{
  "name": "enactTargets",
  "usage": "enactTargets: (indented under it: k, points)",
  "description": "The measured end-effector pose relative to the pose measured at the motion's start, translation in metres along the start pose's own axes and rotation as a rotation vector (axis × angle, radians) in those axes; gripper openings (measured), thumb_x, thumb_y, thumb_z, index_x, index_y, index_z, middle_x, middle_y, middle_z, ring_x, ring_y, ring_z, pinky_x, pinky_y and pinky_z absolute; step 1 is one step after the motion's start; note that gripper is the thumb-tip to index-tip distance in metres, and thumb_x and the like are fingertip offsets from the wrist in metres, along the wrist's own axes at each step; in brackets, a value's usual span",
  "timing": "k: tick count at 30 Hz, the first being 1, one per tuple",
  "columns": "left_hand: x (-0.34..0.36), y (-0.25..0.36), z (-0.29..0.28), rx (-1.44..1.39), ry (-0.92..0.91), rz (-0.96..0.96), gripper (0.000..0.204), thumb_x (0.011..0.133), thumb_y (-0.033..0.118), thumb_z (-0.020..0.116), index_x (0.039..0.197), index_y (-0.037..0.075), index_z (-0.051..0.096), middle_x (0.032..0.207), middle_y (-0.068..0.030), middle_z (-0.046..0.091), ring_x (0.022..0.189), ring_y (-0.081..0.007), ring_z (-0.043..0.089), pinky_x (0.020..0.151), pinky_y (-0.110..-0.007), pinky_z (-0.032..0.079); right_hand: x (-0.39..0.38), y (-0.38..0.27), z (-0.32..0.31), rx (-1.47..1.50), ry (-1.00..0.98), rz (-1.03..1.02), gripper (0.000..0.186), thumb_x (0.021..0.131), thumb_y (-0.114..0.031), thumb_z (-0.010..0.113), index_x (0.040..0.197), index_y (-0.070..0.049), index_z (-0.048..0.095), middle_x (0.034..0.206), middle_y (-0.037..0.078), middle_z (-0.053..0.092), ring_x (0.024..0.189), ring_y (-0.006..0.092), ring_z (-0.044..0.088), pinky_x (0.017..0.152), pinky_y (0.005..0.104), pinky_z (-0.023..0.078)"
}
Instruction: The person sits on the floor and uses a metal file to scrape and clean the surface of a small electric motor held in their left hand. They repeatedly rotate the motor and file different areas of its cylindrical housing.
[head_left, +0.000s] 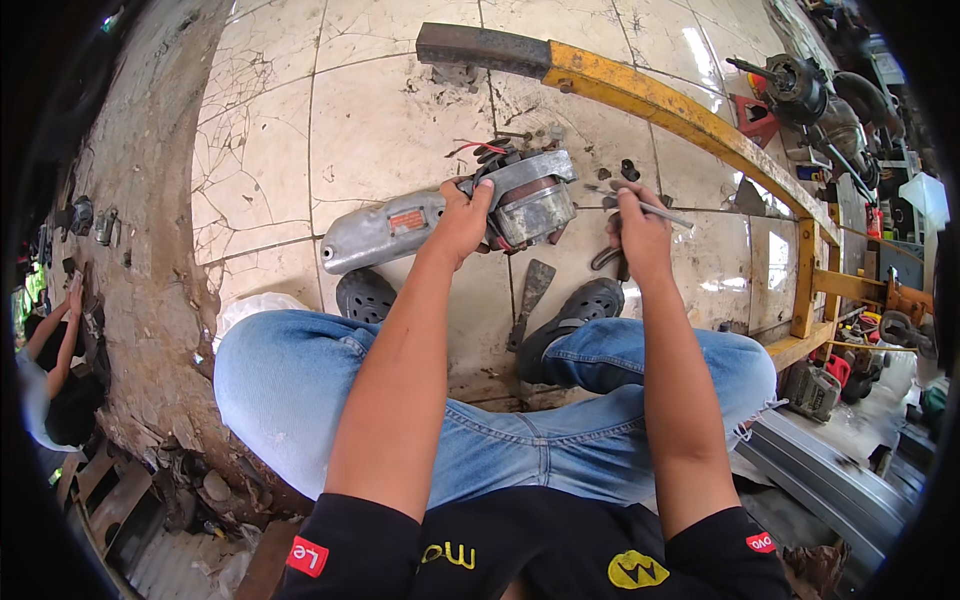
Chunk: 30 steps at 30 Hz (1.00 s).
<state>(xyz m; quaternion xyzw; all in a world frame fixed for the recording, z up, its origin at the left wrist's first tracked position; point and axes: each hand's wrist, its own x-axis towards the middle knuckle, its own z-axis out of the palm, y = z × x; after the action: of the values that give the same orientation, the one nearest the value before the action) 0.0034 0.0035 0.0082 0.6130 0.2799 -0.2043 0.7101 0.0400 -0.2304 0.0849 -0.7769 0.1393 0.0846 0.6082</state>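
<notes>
My left hand (pixel 465 222) is closed round the left side of a worn electric motor part (pixel 535 208), which has a grey metal band, a boxy lower section and red wires at its top. In my right hand (pixel 643 238), a thin grey metal rod-like tool (pixel 672 215) is gripped, its tip pointing toward the motor part but apart from it. Left of the motor part, a long silver metal housing (pixel 360 238) with an orange label lies on the tiles, partly behind my left wrist. A scraper (pixel 533 292) rests between my shoes, and a dark-handled tool (pixel 606 260) lies below my right hand.
A yellow metal frame (pixel 680 105) with a dark end arches over the tiles at the right. Beyond it stand machine parts (pixel 800 95) and a red jack (pixel 755 120). Small dark pieces (pixel 629 170) lie near my right hand. Another person's hands (pixel 72 305) show at far left.
</notes>
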Motion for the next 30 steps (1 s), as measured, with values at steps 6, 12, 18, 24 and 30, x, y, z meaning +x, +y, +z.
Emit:
enactTargets:
  k: [6,12,18,24,30]
  points:
    - [-0.005,0.007,0.003,0.031,-0.017,0.001,0.073,0.095,0.053,0.048,0.136,0.002,0.015,0.137,-0.027,0.039,0.111,-0.0378,0.057,0.072,-0.052,0.059,-0.056,-0.017,0.041,-0.167,-0.386,-0.156,0.02,0.09,-0.013,0.064,0.106,-0.001,0.066,0.077,0.005,0.065,0.062,0.011,0.061,0.058,0.0253,0.05]
    - [-0.006,0.008,0.0,0.042,-0.04,-0.005,0.078,0.095,0.054,0.048,0.139,0.002,0.01,0.139,-0.0273,0.038,0.114,-0.0394,0.055,0.074,-0.054,0.058,-0.023,0.0,0.037,-0.236,-0.357,-0.155,0.02,0.09,-0.013,0.065,0.107,-0.002,0.069,0.08,0.004,0.067,0.067,0.0096,0.062,0.056,0.0236,0.047]
    - [-0.006,0.005,-0.002,0.034,-0.059,-0.006,0.081,0.095,0.054,0.048,0.141,0.003,0.006,0.143,-0.0275,0.034,0.121,-0.0423,0.05,0.075,-0.055,0.057,-0.024,-0.02,0.028,-0.243,-0.339,-0.195,0.02,0.089,-0.009,0.065,0.107,-0.001,0.068,0.083,0.005,0.068,0.069,0.0101,0.063,0.06,0.0234,0.048]
    - [-0.007,0.006,0.001,0.046,-0.051,-0.021,0.081,0.095,0.054,0.049,0.141,0.004,0.006,0.143,-0.0269,0.033,0.123,-0.0422,0.047,0.076,-0.056,0.057,-0.004,-0.013,0.015,-0.184,-0.229,-0.127,0.02,0.089,-0.009,0.066,0.105,0.001,0.066,0.084,0.005,0.068,0.067,0.0111,0.062,0.061,0.0241,0.048]
    - [-0.003,0.002,-0.002,0.021,-0.029,-0.01,0.077,0.096,0.052,0.049,0.14,0.004,0.009,0.142,-0.0269,0.033,0.121,-0.0416,0.048,0.075,-0.056,0.058,-0.022,-0.027,0.027,-0.188,-0.406,0.011,0.024,0.089,-0.016,0.067,0.105,0.001,0.065,0.083,0.007,0.068,0.063,0.0095,0.06,0.053,0.0227,0.043]
